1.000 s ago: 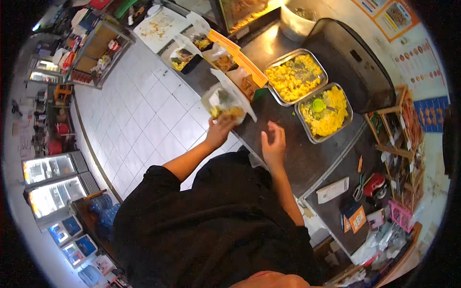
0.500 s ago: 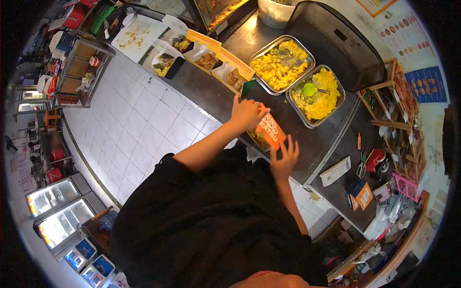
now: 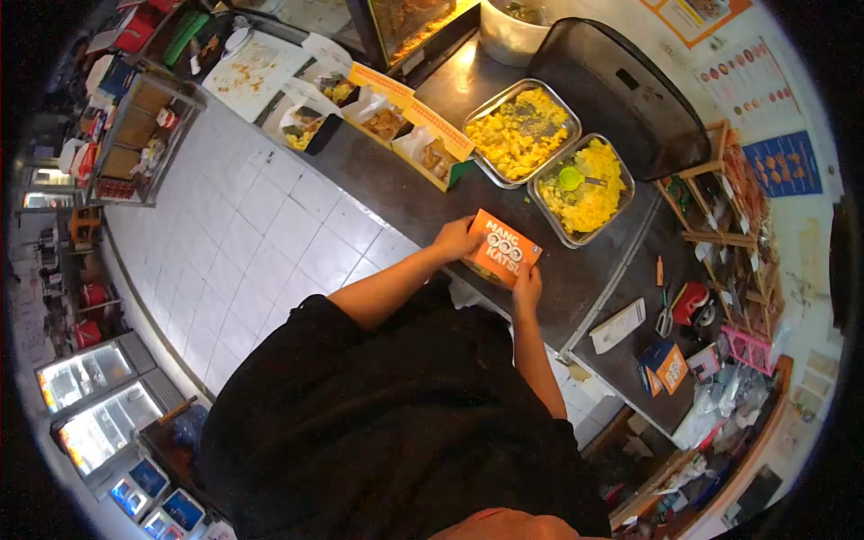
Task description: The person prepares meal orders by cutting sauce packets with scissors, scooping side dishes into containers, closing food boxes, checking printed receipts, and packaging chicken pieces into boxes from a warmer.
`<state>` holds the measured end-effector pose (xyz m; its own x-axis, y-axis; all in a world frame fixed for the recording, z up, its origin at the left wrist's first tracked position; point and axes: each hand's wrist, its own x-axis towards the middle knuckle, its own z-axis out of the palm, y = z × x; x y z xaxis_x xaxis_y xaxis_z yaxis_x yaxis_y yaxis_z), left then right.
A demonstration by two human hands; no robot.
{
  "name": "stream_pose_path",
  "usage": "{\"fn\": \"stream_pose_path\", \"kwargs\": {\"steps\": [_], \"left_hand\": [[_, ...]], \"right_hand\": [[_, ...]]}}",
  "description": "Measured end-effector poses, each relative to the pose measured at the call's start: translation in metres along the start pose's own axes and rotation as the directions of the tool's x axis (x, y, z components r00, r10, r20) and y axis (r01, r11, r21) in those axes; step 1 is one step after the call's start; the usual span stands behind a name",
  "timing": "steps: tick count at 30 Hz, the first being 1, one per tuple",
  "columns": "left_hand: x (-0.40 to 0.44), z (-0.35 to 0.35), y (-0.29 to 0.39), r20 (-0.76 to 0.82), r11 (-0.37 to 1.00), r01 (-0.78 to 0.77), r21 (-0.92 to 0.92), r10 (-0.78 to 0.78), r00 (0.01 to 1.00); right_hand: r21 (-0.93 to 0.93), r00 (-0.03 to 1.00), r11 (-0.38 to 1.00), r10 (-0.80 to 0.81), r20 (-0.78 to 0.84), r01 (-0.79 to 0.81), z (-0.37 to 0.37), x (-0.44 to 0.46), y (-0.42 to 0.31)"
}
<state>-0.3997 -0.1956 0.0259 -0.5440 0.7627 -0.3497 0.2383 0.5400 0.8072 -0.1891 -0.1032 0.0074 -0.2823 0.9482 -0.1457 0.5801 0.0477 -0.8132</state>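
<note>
An orange takeaway box (image 3: 506,248) with white lettering on its lid is held over the front edge of the dark counter, lid up. My left hand (image 3: 457,240) grips its left side. Around its right side close the fingers of my right hand (image 3: 528,285). Some of the contents show at the lower edge, too small to name. Just beyond the box are two steel trays of yellow food, the left tray (image 3: 474,160) and the right tray (image 3: 576,241). A lime-green scoop (image 3: 571,179) lies in the right one.
Several open food boxes (image 3: 436,160) line the counter to the left, near a white cutting board (image 3: 256,76). Behind the trays stands a dark panel (image 3: 621,90). Scissors (image 3: 664,322), a paper sheet (image 3: 618,326) and folded orange boxes (image 3: 670,369) lie at right.
The lid now faces up more fully, with its lettering in plain view. My right hand's spread fingers have closed on the box's side; my left hand has moved down to its left side.
</note>
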Motion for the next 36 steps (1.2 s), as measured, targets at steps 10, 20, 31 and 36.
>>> {"fn": "stream_pose_path", "kwargs": {"steps": [10,20,31,36], "left_hand": [[0.011,-0.013,0.035,0.064,0.98,0.197,0.017,-0.198,0.978],[-0.008,-0.001,-0.031,0.212,0.987,-0.161,-0.024,0.163,0.964],[0.017,-0.012,0.059,0.718,0.358,-0.876,0.324,0.51,0.474],[-0.002,-0.01,0.053,0.659,0.22,-0.9,0.378,0.618,0.428]], "right_hand": [[-0.026,0.876,0.908,0.411,0.251,-0.419,-0.07,0.045,-0.028],[-0.521,0.985,0.85,0.021,0.169,0.071,-0.023,-0.023,0.043],[-0.181,0.447,0.508,-0.47,0.761,0.842,-0.075,0.03,-0.013],[-0.266,0.354,0.233,-0.609,0.71,0.935,-0.075,0.02,0.001]]}}
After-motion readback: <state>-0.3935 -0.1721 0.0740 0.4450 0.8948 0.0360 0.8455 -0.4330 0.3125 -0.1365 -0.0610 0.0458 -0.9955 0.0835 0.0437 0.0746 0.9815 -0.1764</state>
